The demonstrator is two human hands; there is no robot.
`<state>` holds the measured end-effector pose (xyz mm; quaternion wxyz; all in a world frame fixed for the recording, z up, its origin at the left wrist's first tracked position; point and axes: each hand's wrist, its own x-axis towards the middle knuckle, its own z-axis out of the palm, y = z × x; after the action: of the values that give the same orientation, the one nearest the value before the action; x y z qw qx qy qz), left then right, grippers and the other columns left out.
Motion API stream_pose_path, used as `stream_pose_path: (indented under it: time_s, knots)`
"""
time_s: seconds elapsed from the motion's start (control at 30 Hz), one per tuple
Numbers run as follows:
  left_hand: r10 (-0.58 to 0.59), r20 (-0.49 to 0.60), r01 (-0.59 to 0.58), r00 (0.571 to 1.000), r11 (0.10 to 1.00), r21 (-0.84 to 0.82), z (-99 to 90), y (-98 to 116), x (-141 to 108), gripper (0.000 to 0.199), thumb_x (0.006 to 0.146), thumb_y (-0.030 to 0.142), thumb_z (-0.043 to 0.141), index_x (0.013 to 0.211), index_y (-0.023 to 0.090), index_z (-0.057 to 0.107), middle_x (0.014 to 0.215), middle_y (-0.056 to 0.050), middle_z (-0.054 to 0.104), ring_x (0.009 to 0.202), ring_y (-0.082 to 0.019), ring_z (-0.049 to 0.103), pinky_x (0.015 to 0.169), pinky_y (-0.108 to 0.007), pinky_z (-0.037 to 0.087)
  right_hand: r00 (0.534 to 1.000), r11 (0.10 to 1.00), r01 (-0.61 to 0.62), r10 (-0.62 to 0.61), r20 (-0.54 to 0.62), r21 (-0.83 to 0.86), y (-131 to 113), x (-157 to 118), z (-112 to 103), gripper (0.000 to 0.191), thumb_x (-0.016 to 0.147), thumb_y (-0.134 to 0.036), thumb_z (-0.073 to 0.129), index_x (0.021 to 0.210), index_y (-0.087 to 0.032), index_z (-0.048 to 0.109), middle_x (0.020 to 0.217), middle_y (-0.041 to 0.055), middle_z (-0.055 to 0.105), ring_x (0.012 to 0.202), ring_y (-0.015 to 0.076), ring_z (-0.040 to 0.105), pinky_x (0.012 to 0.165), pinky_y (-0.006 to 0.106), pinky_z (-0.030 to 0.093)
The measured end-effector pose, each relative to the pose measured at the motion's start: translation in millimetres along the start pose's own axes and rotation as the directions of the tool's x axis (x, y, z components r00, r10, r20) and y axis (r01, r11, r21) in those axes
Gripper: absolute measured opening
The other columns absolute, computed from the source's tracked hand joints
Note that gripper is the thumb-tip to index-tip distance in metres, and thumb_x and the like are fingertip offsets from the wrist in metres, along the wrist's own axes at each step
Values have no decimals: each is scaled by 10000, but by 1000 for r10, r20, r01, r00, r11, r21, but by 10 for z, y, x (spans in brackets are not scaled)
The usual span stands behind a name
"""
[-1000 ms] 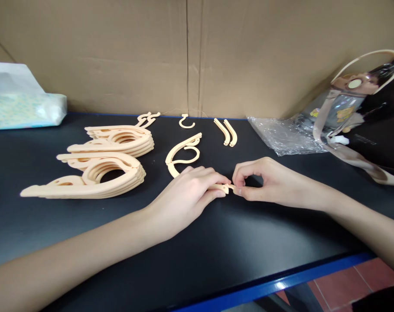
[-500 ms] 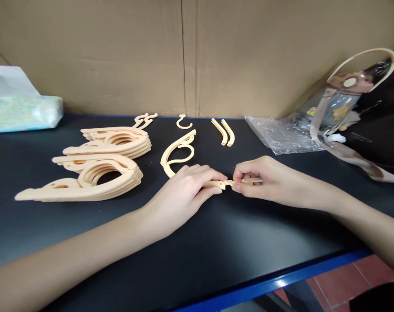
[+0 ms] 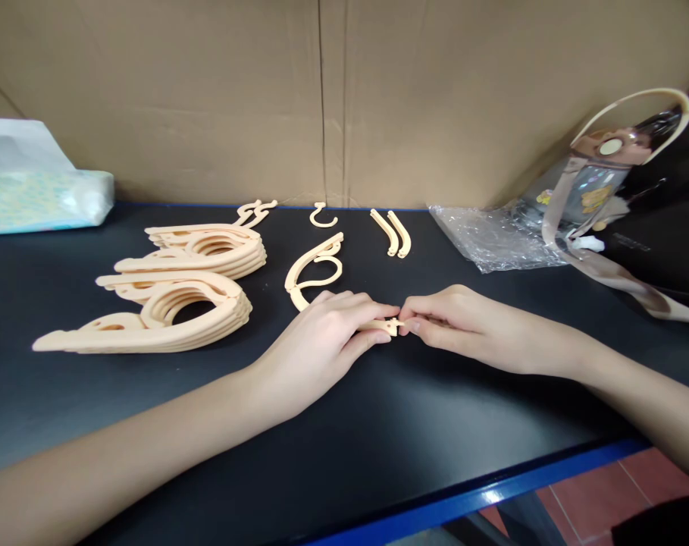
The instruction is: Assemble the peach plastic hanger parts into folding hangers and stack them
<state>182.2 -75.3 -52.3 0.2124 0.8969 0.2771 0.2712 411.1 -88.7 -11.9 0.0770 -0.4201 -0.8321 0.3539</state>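
Note:
My left hand (image 3: pixel 321 341) lies palm down, thumb and fingers closed on the end of a cream folding hanger arm (image 3: pixel 383 327). That arm seems to belong to the curved hanger (image 3: pixel 315 273) showing behind the hand; the hand hides the join. My right hand (image 3: pixel 458 326) pinches a small cream hanger part (image 3: pixel 402 324) against the arm's tip. Most of this part is hidden by my fingers, so its full shape cannot be made out. Both hands are close above the black table, fingertips nearly meeting.
Stacked cream hangers (image 3: pixel 208 303) stand at left. Along the back lie small hooks (image 3: pixel 256 214), a single hook (image 3: pixel 323 216) and two curved strips (image 3: pixel 393 233). Farther right are clear plastic wrap (image 3: pixel 486 239) and a strapped bottle (image 3: pixel 597 182). A tissue pack (image 3: pixel 42 197) sits far left, before a cardboard wall (image 3: pixel 208 98).
My right hand has turned and moved slightly left, bringing its small part up to the arm's tip. Less of that part shows now. The left hand keeps its grip.

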Motion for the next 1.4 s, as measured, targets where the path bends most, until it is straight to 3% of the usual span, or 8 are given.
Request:
stream_pose_path:
  time_s: [0.13,0.43,0.7,1.0,1.2,1.3,1.4]
  knots:
    - [-14,-1,14,1000,1000,-24,-20,18,10,195,976,140,592,1102,187,733,884,0,706,826,-158,650,775,-277,474,999,999,43,-43,21,-25,12,12,13,309,1041,-372,390,783,-208,436,708,-49,447,624,110,395,596,269,324]
    - [-72,-11,70,997,992,-100,-37,50,22,141,976,193,603,979,194,743,897,12,759,806,-143,701,758,-242,510,995,989,96,-97,-1,-113,-38,24,59,343,1072,-380,330,798,-210,447,719,-29,489,621,125,463,620,281,342]
    - [-98,4,98,995,988,-115,-34,37,38,148,966,190,597,916,210,735,871,23,767,781,-147,704,769,-253,511,998,995,57,-55,27,-86,-46,3,33,271,1050,-369,400,861,-210,512,748,-23,548,646,131,490,618,269,353]
    - [-102,-1,102,995,991,-89,-10,21,50,95,946,187,644,969,206,735,902,27,759,818,-144,700,794,-268,518,996,987,67,-75,-50,-144,-27,-10,19,223,984,-374,555,830,-215,529,718,-42,539,618,115,470,573,253,311]
    - [-108,-22,107,994,994,-8,-8,26,23,164,935,173,653,1085,193,717,958,-5,753,877,-170,683,820,-298,518,999,989,22,-28,-38,-149,-55,-19,-22,205,977,-401,569,892,-214,567,705,-45,535,598,114,461,558,250,322]
    - [-143,-61,146,988,988,48,-18,34,10,209,934,277,669,1126,200,697,1062,-30,748,1003,-210,664,924,-361,507,999,984,38,-44,-28,-176,-52,-25,-46,205,972,-400,573,888,-214,591,708,-41,551,594,117,466,576,254,342]
    - [-203,-161,225,966,965,133,-19,30,-1,260,989,314,555,1202,207,659,1276,-80,663,1257,-283,519,1106,-530,355,994,960,103,-107,0,-261,-27,-32,-82,181,969,-372,581,910,-213,642,790,-9,612,715,151,540,684,282,399]
